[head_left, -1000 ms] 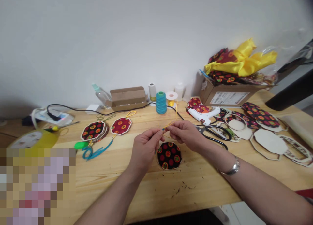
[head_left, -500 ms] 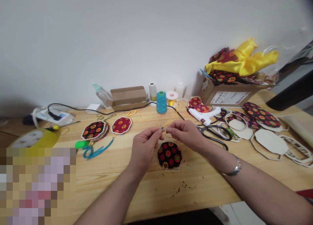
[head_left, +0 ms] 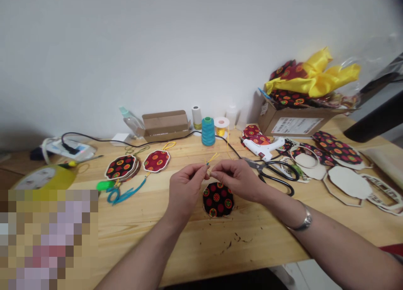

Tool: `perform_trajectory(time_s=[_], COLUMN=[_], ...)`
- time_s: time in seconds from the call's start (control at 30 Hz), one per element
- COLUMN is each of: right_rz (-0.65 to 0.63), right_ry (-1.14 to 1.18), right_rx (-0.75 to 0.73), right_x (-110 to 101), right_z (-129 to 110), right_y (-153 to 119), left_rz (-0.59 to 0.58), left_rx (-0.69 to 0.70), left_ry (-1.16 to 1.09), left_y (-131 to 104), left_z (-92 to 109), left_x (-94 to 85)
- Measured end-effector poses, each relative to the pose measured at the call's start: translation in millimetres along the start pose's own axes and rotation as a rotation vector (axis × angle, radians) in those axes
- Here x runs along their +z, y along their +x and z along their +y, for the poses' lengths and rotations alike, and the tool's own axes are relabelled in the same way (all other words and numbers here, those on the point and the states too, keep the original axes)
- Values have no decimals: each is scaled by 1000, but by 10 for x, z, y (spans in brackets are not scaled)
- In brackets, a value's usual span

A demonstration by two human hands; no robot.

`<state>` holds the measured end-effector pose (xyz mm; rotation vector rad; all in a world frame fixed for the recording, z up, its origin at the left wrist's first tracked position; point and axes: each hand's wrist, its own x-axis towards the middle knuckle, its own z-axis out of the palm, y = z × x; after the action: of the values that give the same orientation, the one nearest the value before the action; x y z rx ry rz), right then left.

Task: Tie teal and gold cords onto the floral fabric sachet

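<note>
Both hands meet above the middle of the wooden surface point(head_left: 176, 248). On the left, the left hand point(head_left: 184, 189) has thumb and forefinger pinched shut on a thin yellow cord point(head_left: 211, 159), its other fingers curled in. Fingertip to fingertip with it, the right hand point(head_left: 239, 178) pinches the same cord, whose loose ends stick up between them. Just below the hands a dark patterned fabric disc point(head_left: 218, 199) lies flat. Farther right, black scissors point(head_left: 273, 172) rest beside a white glue gun point(head_left: 262, 147).
</note>
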<state>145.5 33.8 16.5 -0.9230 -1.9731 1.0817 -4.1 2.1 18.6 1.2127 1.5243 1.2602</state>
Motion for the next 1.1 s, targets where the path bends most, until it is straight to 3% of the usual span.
perform_trajectory(time_s=[0.33, 0.73, 1.1], right_rz=[-46, 9, -34], right_ry=[-108, -171, -128], right_rx=[-133, 16, 9], right_x=[-28, -18, -9], right_z=[-38, 1, 4], right_y=[-31, 4, -5], left_rz=[24, -5, -77], left_rx=[-17, -12, -55], left_ry=[9, -41, -167], left_y=[6, 19, 20], left_z=[-7, -36, -67], left_x=[1, -5, -6])
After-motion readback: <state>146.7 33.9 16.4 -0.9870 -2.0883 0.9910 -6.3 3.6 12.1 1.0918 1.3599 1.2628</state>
